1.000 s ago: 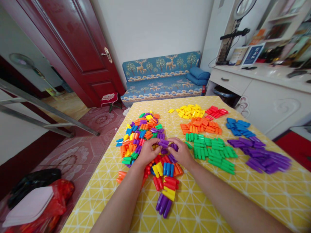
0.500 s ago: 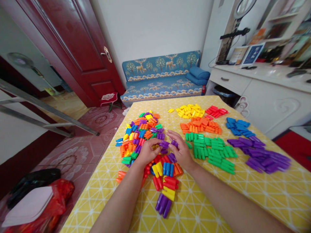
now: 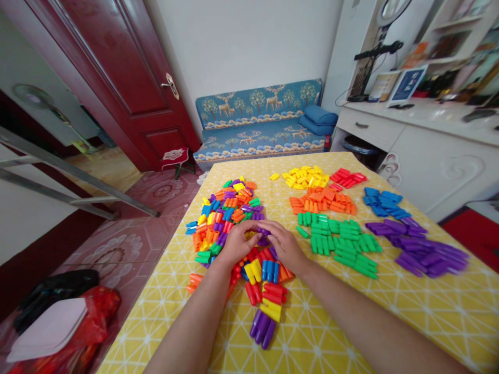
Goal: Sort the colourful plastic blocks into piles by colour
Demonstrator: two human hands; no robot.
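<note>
Head view. Both hands are working close together over the near part of a mixed heap of brightly coloured plastic tube pieces, left of the middle of the counter, which is wearing a yellow cloth with white lines. The left hand is curling narrowly, thumb towards fingers; the right hand is bending in from the other side, its fingers reaching across to the left hand's. Between them a dark purple plastic tube piece is showing; both hands appear to be holding it. Fingertip contact is partly hiding, so firmness is not readable.

Step in hand, as judged: two-handed handling of purple plastic. Next move, as judged: it is calling for a sure pinch and some room for the fingers, since loose pieces are crowding under and around the knuckles.

Surroundings: just below the hands, a blue three-tube piece is lying beside a yellow one; nearer the wearer, a purple three-tube piece is lying between the forearms. Right of the right hand, a single green piece is resting just beside a green group. Beyond are lying orange, yellow, red and blue groups; a purple group is spreading at far right. The green pieces are standing nearest in the right hand's way.
</note>
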